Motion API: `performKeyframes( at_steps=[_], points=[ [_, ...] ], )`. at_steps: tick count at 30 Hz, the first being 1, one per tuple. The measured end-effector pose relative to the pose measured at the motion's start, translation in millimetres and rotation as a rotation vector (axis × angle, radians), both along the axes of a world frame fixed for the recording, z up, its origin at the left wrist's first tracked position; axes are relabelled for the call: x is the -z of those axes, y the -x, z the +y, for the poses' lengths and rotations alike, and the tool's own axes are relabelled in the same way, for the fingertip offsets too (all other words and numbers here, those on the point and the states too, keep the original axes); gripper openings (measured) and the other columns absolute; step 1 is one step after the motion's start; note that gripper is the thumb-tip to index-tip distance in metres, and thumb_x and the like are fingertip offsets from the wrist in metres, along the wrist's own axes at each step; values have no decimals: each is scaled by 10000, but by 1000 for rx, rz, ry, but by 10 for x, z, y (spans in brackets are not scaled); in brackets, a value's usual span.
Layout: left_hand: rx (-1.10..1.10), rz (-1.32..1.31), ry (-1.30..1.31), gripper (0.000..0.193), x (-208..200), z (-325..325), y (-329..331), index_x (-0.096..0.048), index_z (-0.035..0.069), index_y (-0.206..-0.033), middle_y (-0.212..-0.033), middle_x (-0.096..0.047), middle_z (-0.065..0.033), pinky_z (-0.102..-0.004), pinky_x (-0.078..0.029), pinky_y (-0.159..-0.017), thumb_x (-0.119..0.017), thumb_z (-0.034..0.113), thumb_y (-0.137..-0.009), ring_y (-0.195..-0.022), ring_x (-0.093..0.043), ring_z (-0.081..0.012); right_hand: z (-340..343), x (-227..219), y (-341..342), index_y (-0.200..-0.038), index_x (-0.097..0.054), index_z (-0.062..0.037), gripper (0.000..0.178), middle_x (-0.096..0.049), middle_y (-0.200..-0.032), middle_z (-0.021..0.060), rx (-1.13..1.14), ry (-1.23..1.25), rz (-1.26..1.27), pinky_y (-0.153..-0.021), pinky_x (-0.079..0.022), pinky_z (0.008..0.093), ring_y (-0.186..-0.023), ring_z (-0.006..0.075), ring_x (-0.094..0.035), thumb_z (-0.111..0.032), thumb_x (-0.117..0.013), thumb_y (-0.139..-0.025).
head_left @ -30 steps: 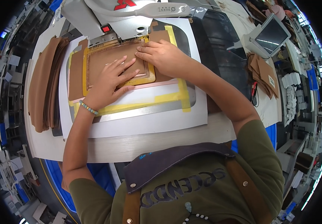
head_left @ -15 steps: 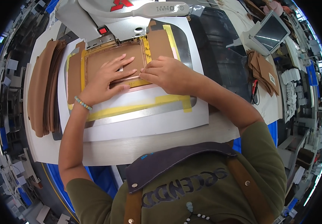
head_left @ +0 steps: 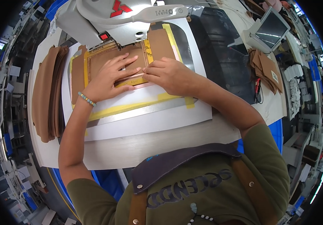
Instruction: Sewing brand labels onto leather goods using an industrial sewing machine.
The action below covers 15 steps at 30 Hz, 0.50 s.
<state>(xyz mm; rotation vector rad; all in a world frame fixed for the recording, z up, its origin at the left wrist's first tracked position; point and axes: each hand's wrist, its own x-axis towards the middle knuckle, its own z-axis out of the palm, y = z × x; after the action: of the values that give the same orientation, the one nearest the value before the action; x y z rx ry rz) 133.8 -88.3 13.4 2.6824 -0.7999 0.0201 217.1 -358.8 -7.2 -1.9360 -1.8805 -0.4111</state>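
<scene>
My left hand (head_left: pixel 110 77) lies with fingers spread on a brown panel (head_left: pixel 136 51) inside a rectangular frame edged with yellow tape (head_left: pixel 149 56). At the frame's near right corner, the thumb and fingertips of my right hand (head_left: pixel 170 76) are pressed together. Whatever they pinch is too small and covered to make out. Just beyond my hands, the white head of a sewing machine (head_left: pixel 94 20) stands over the far edge of the frame. Part of the panel is hidden beneath my left hand.
A tall stack of brown pieces (head_left: pixel 48 93) stands at the left. A white sheet (head_left: pixel 146 128) and a taped metal plate (head_left: pixel 131 111) lie under the frame. On the right are a small screen (head_left: pixel 272 33), more brown pieces (head_left: pixel 267 71) and a red-handled tool (head_left: pixel 257 86).
The whole view has shifted slightly. Both hands keep nearly the same place on the frame, with my right fingertips still at its corner.
</scene>
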Motion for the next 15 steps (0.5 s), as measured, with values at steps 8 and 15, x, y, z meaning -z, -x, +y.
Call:
performKeyframes(
  at_steps=[8, 15],
  points=[
    [5, -74, -49, 587, -8, 35, -183, -661, 196, -1428, -1565, -528, -116, -466, -385, -1180, -742, 476, -918, -1429, -476, -369, 81, -9, -102, -1076, -697, -44, 187, -718, -1045, 77, 53, 7, -57, -865, -501, 332, -1028, 210, -658, -86, -651, -900],
    [-62, 2, 5, 567, -1, 82, -336, -677, 179, -1409, -1512, -577, -114, -425, -456, -1114, -750, 453, -917, -1270, -569, -337, 138, 38, -186, -1111, -691, -47, 220, -711, -1098, 83, 122, 10, -77, -865, -511, 339, -1054, 215, -657, -97, -663, -898]
  ],
)
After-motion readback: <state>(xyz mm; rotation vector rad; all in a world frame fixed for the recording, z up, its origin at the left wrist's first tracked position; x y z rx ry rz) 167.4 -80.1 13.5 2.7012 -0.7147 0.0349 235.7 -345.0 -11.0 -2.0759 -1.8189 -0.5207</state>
